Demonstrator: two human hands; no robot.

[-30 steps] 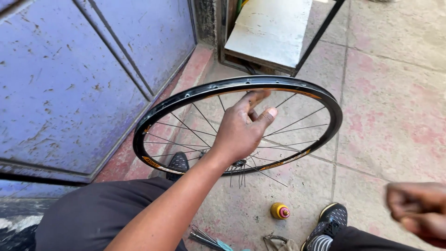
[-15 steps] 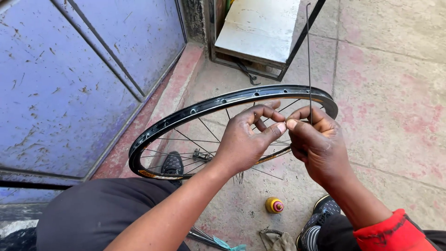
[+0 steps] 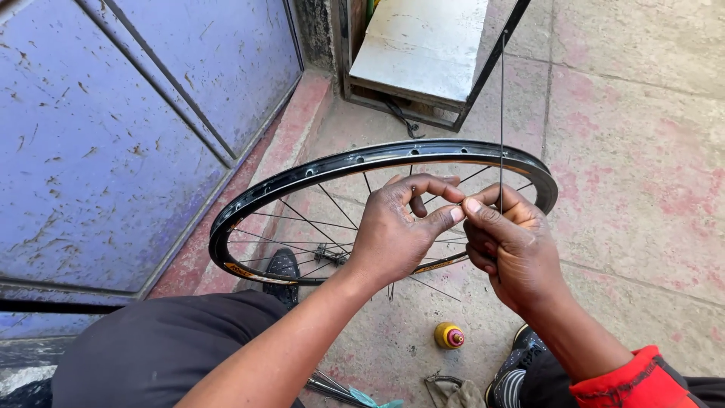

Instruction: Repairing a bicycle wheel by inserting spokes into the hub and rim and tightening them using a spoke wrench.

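Both pinching at one loose spoke (image 3: 501, 113) standing up over the black rim (image 3: 377, 160), left hand (image 3: 396, 230) and right hand (image 3: 510, 249) fingertip-tight; likely to slip or bend if twisted carelessly.

Black wheel rim (image 3: 362, 160), blue scuffed metal door (image 3: 113, 128), yellow red-tipped bottle (image 3: 448, 335), red sleeve (image 3: 634, 378).
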